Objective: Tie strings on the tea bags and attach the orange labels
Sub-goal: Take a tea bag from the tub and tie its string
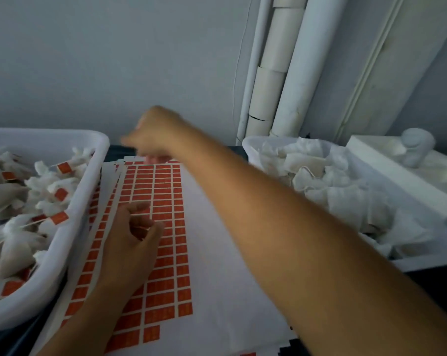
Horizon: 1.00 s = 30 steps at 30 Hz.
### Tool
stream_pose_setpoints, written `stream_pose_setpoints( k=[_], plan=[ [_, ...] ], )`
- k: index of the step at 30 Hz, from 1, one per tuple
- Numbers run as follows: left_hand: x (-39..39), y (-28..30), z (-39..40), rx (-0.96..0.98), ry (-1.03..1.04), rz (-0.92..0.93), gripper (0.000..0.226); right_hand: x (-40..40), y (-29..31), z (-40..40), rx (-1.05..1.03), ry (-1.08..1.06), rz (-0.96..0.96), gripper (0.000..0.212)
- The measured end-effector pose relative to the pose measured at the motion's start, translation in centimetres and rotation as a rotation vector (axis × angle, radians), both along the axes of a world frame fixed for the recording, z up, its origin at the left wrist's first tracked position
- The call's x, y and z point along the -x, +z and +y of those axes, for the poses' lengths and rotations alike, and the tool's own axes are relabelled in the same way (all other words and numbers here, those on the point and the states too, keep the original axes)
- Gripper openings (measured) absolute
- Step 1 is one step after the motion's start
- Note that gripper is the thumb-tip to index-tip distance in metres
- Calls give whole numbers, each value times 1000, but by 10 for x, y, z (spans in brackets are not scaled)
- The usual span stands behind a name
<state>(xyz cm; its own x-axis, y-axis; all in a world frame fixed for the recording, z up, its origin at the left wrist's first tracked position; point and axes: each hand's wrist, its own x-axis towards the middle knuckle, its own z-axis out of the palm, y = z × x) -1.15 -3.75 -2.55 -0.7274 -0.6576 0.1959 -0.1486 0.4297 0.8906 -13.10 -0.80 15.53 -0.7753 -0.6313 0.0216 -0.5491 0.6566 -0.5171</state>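
A sheet of orange labels (pixel 163 227) lies on the table in front of me, on top of other sheets. My left hand (pixel 132 235) hovers over the sheet's left part, its fingers loosely curled with nothing visible in them. My right hand (pixel 154 136) reaches across to the sheet's far edge and is blurred by motion; its fingertips point down at the top row of labels, and I cannot make out its grip. The white tray on the left (pixel 89 201) holds tea bags (pixel 14 242) with strings and orange tags. The white tray on the right (pixel 250 147) holds plain tea bags (pixel 320 176).
A white block (pixel 386 160) with a small white cylinder (pixel 415 147) on it stands behind the right tray. White pipes (pixel 294 73) run up the grey wall at the back. The dark table edge shows at the lower right.
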Motion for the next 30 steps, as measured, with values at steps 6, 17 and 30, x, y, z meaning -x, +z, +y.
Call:
stream_pose_setpoints(
  k=[6, 17, 30],
  plan=[
    [3, -6, -3, -39, -30, 35, 38, 87, 16, 119, -366, -386, 158, 17],
    [2, -3, -1, -47, -39, 27, 38, 129, -9, 243, -492, -485, -372, 25],
    [1, -2, 0, -40, -38, 39, 37, 127, -29, 228, -587, -493, -111, 32]
  ],
)
